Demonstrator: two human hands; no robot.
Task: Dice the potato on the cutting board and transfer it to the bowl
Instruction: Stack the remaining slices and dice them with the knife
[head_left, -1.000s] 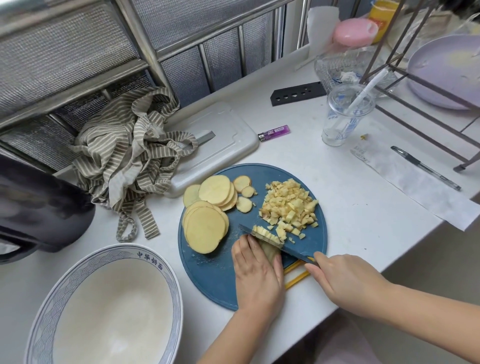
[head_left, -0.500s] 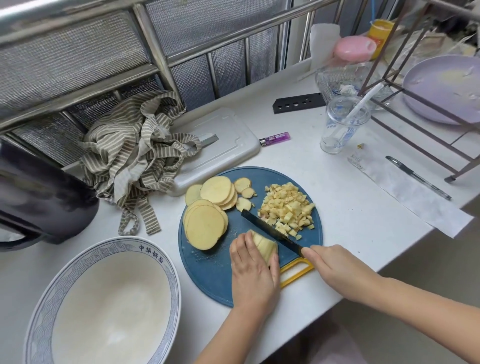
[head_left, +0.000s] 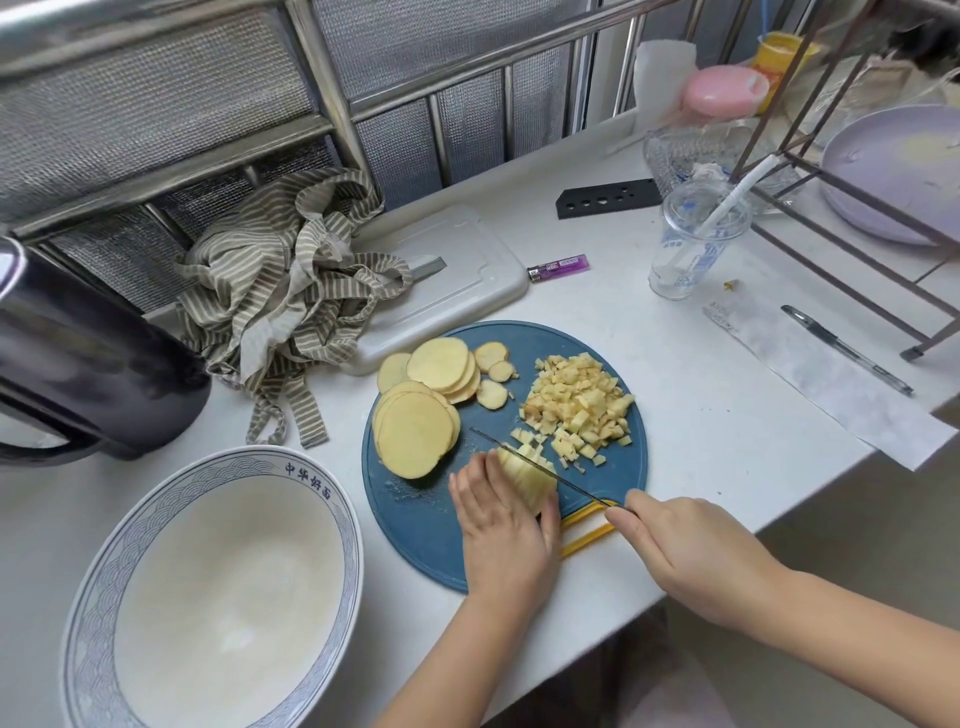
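A round blue cutting board (head_left: 613, 488) lies at the counter's front edge. Stacked potato slices (head_left: 421, 415) fill its left half, and a heap of diced potato (head_left: 582, 405) sits on its right. My left hand (head_left: 506, 525) holds down a small stack of potato strips (head_left: 524, 473) near the board's front. My right hand (head_left: 685, 551) grips the knife (head_left: 530, 460) by its handle, with the blade lying across the strips' far end. A large white bowl (head_left: 88, 613) with a blue patterned rim stands empty at the front left.
A dark kettle (head_left: 78, 364) stands at the left, a striped cloth (head_left: 291, 291) and a white board (head_left: 457, 275) behind the blue one. A purple lighter (head_left: 558, 268), plastic cup (head_left: 691, 244), pen (head_left: 847, 349) and metal rack (head_left: 841, 156) occupy the right side.
The knife was lifted and swung over toward the diced heap, then brought back down onto the strips. My left hand stayed on the strips throughout.
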